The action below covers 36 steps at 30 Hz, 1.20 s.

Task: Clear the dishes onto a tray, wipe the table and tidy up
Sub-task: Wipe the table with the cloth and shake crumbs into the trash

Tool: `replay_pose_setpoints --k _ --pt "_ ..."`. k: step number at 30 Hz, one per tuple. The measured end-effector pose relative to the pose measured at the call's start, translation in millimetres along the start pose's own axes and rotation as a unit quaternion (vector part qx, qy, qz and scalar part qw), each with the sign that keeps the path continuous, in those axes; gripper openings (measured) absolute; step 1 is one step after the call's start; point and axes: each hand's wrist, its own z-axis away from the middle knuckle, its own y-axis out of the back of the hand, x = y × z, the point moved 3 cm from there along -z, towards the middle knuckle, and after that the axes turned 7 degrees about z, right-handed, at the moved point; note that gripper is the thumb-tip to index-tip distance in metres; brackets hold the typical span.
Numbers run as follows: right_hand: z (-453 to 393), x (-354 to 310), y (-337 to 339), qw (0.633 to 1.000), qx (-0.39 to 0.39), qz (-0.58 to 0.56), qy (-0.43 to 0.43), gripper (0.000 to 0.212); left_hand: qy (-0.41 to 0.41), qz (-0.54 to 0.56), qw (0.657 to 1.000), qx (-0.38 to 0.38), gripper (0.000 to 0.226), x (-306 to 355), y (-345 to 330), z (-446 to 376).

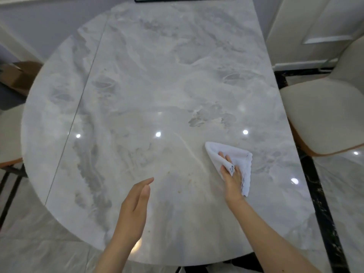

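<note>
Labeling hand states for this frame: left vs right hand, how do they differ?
The right hand presses a white cloth flat on the marble table, a fold showing between its fingers; the left hand holds nothing. The right lies palm-down; the left is turned edge-on. Both have straight fingers.

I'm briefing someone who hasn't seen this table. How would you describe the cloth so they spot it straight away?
Start at the big grey marble table that fills the view, then go to its near right part. There the right hand presses flat on a white cloth, folded roughly into a triangle with a scalloped edge. It is the only loose thing on the tabletop; the left hand hovers open and holds nothing.
</note>
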Motion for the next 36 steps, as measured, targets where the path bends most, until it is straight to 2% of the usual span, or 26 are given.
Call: replay_pose_setpoints --k 2,6,10,16,18,20,22,24,28,31,36 --pt "6 -4 -11 0.999 -0.022 0.039 0.001 0.038 -0.001 -0.001 1.0 -0.005 0.038 -3 5 -4" --pt "9 -8 -32 1.0 0.006 -0.01 0.001 0.037 0.001 0.002 1.0 -0.015 0.038 -9 15 -12" --pt "15 -9 -51 0.999 -0.031 0.02 0.014 0.039 -0.002 -0.003 1.0 -0.016 0.037 -11 26 -20" --pt "28 -11 -75 0.994 -0.11 0.0 -0.018 0.037 -0.002 0.004 1.0 -0.017 0.041 -15 34 -24" --pt "32 -16 -81 0.992 -0.116 -0.032 -0.048 0.033 -0.004 0.01 1.0 -0.017 0.041 -15 35 -25" --pt "37 -22 -84 0.988 -0.081 -0.081 -0.102 0.033 -0.004 0.012 1.0 -0.019 0.042 -16 36 -24" --pt "45 -26 -86 0.982 -0.07 -0.132 -0.117 0.045 -0.003 0.013 1.0 -0.021 0.041 -17 37 -24" --pt "51 -27 -90 0.973 -0.092 -0.166 -0.131 0.056 -0.006 0.011 1.0 -0.025 0.04 -17 38 -24" --pt "59 -31 -85 0.927 -0.114 -0.263 -0.241 0.038 -0.016 0.0 0.999 -0.031 0.039 -17 41 -25" --pt "54 -34 -69 0.915 -0.095 -0.33 -0.213 0.033 -0.018 0.004 0.999 -0.034 0.036 -17 38 -25" --pt "48 -49 -30 0.912 -0.034 -0.373 -0.169 0.035 -0.013 0.007 0.999 -0.044 0.041 -16 30 -20"
